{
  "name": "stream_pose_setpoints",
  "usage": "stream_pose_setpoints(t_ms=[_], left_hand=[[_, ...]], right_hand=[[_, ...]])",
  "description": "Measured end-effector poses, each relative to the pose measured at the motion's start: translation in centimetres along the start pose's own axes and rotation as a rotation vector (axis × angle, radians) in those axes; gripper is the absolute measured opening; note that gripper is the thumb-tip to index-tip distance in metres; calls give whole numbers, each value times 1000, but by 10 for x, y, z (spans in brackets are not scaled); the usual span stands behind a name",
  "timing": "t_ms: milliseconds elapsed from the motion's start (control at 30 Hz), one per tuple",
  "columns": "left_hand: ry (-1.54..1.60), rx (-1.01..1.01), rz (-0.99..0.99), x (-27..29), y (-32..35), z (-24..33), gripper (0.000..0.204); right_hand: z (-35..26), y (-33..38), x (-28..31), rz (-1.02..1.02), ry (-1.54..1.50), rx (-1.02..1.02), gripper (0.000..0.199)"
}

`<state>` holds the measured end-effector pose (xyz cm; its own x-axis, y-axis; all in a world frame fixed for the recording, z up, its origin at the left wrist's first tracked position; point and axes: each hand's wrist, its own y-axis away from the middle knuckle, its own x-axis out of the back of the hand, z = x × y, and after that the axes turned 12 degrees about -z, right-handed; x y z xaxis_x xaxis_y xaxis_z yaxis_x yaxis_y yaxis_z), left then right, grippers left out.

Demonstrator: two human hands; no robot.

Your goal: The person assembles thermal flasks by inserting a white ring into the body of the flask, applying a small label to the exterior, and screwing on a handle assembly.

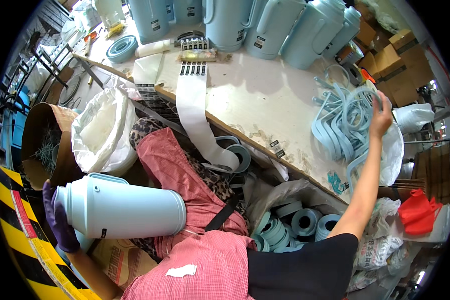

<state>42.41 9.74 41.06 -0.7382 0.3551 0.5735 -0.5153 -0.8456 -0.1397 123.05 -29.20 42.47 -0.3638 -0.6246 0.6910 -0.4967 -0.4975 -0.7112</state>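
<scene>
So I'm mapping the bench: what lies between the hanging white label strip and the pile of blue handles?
In the head view, only bare, scuffed tabletop separates the label strip from the blue handles.

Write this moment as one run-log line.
left hand: gloved, holds pale blue plastic flask body | right hand: on heap of pale blue plastic handles | wooden workbench

Left hand (pixel 59 220) low at my left side, in a purple glove, fingers curled in a closed grip, forearm running down toward the lower edge. Right arm stretched far out and up to my right, bare forearm, dark sleeve at the shoulder. Right hand (pixel 381 116) raised, fingers curled, grip closed at full reach.
</scene>
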Motion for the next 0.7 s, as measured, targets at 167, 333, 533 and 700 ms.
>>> stream_pose_setpoints(t_ms=[167, 333, 533, 700], left_hand=[[59, -280, 313, -38, 25, 38, 90], [-194, -636, -1, -81, 65, 70, 98], [-354, -331, 190, -88, 81, 78, 110], [-329, -356, 115, -92, 85, 75, 114]], right_hand=[[-164, -9, 4, -64, -632, -151, 56], [-416, 60, -49, -147, -1573, 304, 76], [-549, 118, -55, -610, -2669, 13, 52], [-567, 123, -50, -367, -2583, -12, 49]])
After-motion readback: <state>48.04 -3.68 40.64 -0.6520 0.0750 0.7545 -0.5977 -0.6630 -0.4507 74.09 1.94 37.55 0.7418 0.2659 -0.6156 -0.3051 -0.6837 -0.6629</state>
